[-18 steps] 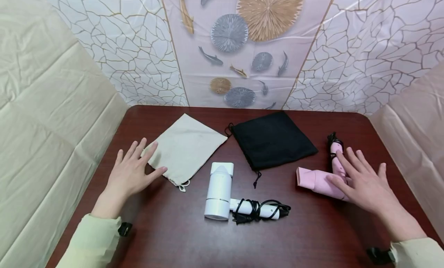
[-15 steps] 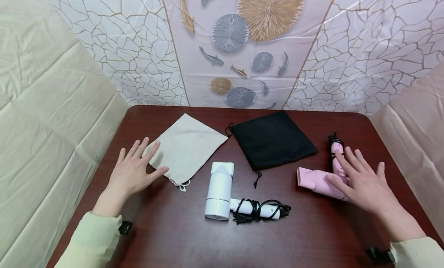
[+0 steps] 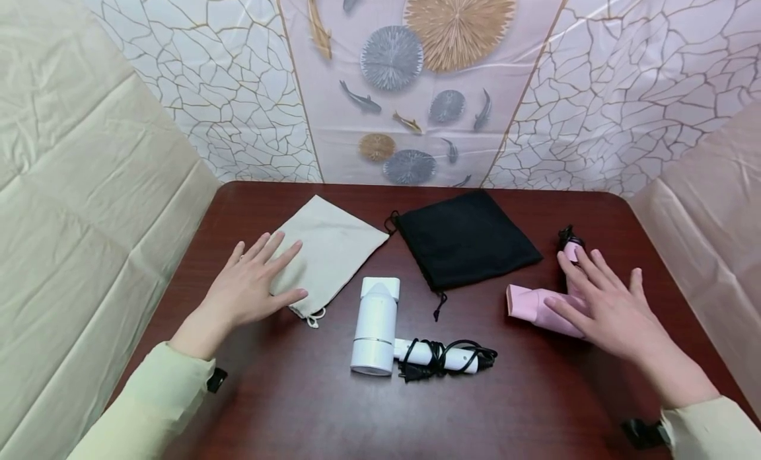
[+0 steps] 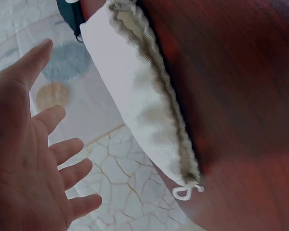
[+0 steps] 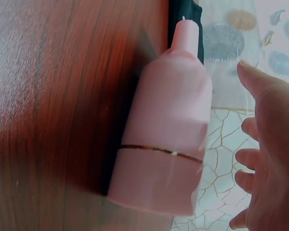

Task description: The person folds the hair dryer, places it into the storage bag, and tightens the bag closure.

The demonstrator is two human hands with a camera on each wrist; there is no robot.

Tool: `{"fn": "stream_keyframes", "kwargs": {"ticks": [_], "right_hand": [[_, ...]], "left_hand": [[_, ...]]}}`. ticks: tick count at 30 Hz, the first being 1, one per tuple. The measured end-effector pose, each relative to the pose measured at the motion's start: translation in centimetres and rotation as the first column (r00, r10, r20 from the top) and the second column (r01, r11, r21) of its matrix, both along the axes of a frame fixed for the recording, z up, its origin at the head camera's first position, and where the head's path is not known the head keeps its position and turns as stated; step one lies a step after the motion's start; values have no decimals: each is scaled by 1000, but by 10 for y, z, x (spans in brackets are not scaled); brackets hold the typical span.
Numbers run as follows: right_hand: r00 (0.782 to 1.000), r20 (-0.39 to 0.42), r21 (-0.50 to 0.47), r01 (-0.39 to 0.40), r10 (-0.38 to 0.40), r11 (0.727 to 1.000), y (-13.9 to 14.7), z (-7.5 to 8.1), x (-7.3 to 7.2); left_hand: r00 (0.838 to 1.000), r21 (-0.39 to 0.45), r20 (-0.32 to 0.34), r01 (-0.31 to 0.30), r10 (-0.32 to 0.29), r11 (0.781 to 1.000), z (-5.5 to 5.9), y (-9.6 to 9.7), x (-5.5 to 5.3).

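At the right of the head view we see the right hand (image 3: 615, 314) spread wide, holding nothing, above the pink hair dryer (image 3: 549, 311), whose barrel slants from its nozzle (image 3: 522, 303) down toward the lower right, while the handle (image 3: 571, 251) runs up the frame, partly hidden by that hand. From the right wrist we find the dryer left of the hand, a gap between them. The left hand (image 3: 246, 289), fingers also spread, is well apart from it, near the pale drawstring bag (image 3: 333, 248).

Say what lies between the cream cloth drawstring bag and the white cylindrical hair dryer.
The head view shows only bare brown tabletop between bag and dryer.
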State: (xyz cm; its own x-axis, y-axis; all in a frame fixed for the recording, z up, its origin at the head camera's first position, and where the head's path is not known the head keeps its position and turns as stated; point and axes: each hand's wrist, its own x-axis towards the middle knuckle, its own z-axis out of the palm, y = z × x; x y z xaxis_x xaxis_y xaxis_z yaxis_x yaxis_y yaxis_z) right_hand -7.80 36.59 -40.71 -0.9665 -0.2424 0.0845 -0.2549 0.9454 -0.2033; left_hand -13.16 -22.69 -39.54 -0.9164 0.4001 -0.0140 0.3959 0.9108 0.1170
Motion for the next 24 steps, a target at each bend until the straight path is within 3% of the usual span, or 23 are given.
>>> {"fn": "stream_keyframes", "kwargs": {"ticks": [11, 24], "right_hand": [[996, -31, 30, -80, 81, 996, -13, 5, -1], [989, -52, 30, -135, 136, 990, -28, 5, -7]], "left_hand": [[980, -70, -54, 186, -190, 980, 5, 23, -6], [932, -87, -42, 356, -360, 930, 4, 43, -13]]}}
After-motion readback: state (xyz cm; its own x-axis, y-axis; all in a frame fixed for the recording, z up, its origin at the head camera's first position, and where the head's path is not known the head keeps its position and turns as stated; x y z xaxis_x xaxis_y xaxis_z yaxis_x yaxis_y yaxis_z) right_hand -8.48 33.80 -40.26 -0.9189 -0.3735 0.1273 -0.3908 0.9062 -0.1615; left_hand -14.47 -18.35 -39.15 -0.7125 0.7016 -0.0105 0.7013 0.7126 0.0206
